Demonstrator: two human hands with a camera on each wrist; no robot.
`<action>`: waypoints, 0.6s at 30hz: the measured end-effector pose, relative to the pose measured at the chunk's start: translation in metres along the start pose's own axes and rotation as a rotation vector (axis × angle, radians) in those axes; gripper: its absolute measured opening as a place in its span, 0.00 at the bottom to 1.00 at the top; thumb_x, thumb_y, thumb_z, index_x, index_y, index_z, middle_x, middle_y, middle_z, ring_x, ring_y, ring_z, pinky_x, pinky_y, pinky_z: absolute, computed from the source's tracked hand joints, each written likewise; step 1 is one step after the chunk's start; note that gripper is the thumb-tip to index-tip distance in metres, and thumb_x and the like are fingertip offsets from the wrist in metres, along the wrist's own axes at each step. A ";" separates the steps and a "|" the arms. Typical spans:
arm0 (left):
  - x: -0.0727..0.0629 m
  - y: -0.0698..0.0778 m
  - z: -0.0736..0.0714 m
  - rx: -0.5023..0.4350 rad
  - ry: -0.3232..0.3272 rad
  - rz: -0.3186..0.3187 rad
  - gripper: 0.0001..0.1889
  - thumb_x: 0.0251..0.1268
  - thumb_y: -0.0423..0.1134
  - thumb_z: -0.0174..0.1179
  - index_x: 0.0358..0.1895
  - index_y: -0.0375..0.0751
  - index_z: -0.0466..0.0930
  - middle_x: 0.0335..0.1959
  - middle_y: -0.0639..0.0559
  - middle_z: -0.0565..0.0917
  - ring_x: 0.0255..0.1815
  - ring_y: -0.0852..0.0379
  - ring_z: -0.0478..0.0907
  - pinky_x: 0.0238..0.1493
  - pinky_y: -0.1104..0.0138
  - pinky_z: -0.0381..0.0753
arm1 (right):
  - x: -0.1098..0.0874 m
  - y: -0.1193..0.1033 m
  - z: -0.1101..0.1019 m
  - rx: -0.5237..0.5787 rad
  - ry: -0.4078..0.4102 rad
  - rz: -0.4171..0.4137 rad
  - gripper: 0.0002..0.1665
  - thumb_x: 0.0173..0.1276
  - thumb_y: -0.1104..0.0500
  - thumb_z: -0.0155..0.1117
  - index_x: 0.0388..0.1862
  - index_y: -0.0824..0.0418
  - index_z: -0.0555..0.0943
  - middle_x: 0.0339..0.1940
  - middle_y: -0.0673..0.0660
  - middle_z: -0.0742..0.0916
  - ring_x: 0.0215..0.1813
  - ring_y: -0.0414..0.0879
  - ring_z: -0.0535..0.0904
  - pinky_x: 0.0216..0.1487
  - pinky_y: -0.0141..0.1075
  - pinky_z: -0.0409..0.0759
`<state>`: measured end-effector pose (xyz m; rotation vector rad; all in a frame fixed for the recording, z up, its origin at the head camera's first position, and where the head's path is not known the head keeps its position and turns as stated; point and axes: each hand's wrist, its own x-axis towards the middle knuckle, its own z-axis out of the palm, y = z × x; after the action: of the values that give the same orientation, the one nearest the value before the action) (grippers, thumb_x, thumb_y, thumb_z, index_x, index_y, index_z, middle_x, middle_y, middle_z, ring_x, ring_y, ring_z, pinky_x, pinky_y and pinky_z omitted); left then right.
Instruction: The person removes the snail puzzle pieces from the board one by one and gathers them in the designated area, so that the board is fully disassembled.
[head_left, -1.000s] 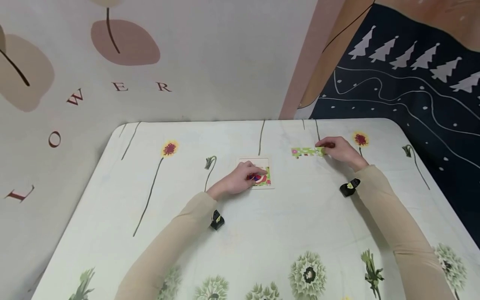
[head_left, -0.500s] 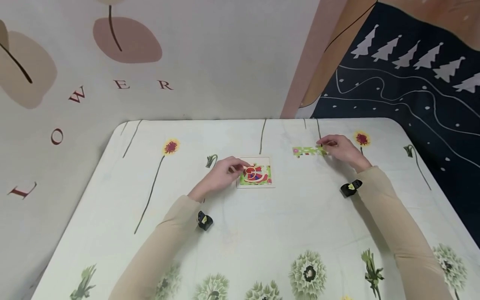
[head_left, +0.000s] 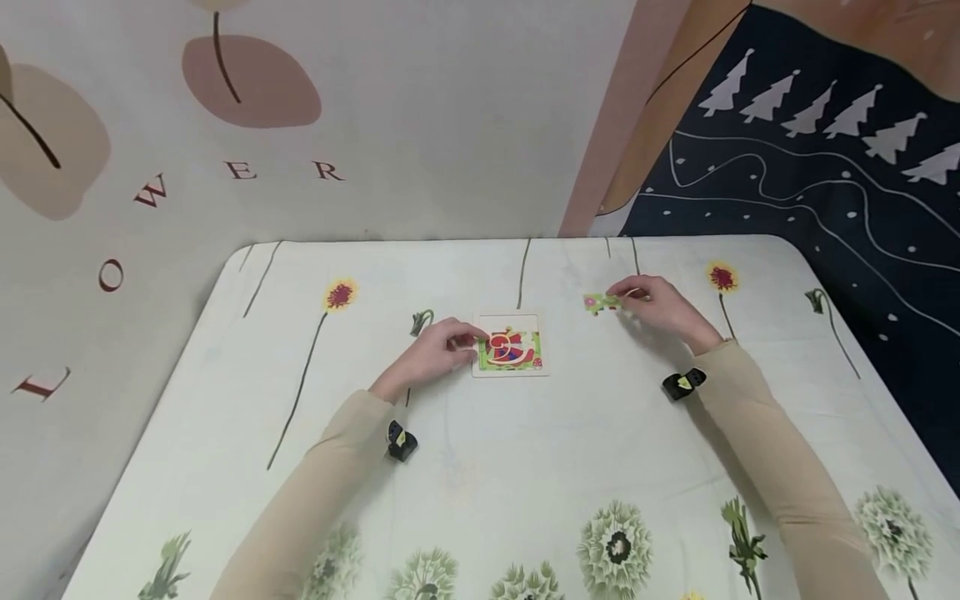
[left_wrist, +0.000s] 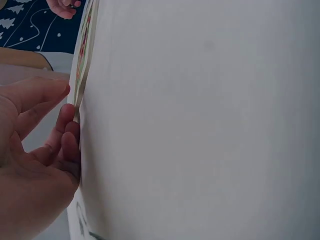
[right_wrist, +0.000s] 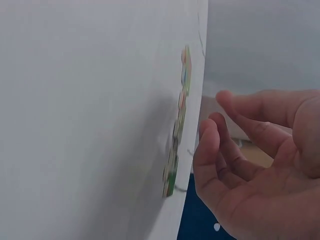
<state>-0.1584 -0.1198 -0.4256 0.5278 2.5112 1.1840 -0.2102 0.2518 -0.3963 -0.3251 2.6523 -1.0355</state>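
Observation:
A square jigsaw puzzle board point(head_left: 543, 372) lies on the table, its lower part filled with a red and green picture; a pale strip runs along its top. My left hand point(head_left: 431, 357) is at the board's left edge with loosely bent fingers. In the left wrist view its fingertips are close to the edge of the board point(left_wrist: 86, 47); contact is hard to tell. To the right, my right hand point(head_left: 658, 310) hovers over a row of green puzzle pieces point(head_left: 595, 302) and hides its right end. The right wrist view shows the row of pieces point(right_wrist: 181, 112) apart from the relaxed fingers.
A white cloth with printed flowers point(head_left: 341, 295) covers the table point(head_left: 465, 500). Behind the far edge rises a pale printed wall point(head_left: 450, 125), with a dark tree-patterned panel point(head_left: 787, 183) at the right.
My left hand has drawn back leftwards from the puzzle picture to the board's left edge. The right hand has shifted left along the row of pieces.

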 end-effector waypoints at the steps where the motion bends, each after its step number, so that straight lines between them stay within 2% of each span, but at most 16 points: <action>1: 0.000 0.000 0.000 -0.004 -0.005 -0.002 0.19 0.64 0.31 0.61 0.58 0.41 0.82 0.47 0.43 0.79 0.48 0.51 0.73 0.50 0.64 0.72 | 0.000 -0.001 0.002 0.001 0.002 -0.013 0.18 0.75 0.64 0.52 0.59 0.70 0.79 0.57 0.71 0.82 0.56 0.61 0.77 0.51 0.38 0.73; 8: 0.005 0.002 0.004 -0.012 -0.058 0.009 0.22 0.62 0.35 0.65 0.61 0.45 0.81 0.49 0.42 0.71 0.50 0.50 0.66 0.49 0.63 0.65 | -0.001 -0.005 0.015 0.038 -0.027 -0.056 0.18 0.76 0.64 0.54 0.59 0.68 0.80 0.59 0.68 0.83 0.55 0.58 0.78 0.46 0.33 0.74; 10: 0.007 0.004 0.006 0.000 -0.074 0.010 0.23 0.62 0.36 0.66 0.62 0.45 0.81 0.49 0.42 0.69 0.50 0.50 0.64 0.49 0.63 0.63 | -0.001 -0.005 0.019 0.048 -0.041 -0.080 0.17 0.76 0.64 0.54 0.59 0.67 0.80 0.60 0.68 0.83 0.55 0.58 0.79 0.48 0.34 0.75; 15: 0.010 0.007 0.010 0.026 -0.091 0.000 0.23 0.61 0.37 0.67 0.61 0.47 0.82 0.44 0.46 0.63 0.50 0.49 0.58 0.49 0.63 0.58 | -0.001 -0.010 0.029 0.061 -0.070 -0.126 0.17 0.76 0.63 0.54 0.58 0.68 0.80 0.64 0.69 0.81 0.61 0.60 0.77 0.60 0.45 0.73; 18: 0.011 0.007 0.011 0.042 -0.089 0.005 0.22 0.60 0.36 0.68 0.60 0.47 0.83 0.43 0.47 0.60 0.50 0.49 0.56 0.48 0.62 0.58 | -0.001 -0.014 0.033 0.061 -0.098 -0.154 0.17 0.76 0.64 0.54 0.57 0.68 0.81 0.62 0.68 0.82 0.62 0.59 0.77 0.60 0.45 0.73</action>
<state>-0.1617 -0.1033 -0.4279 0.5842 2.4653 1.0861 -0.1967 0.2212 -0.4096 -0.5601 2.5350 -1.1141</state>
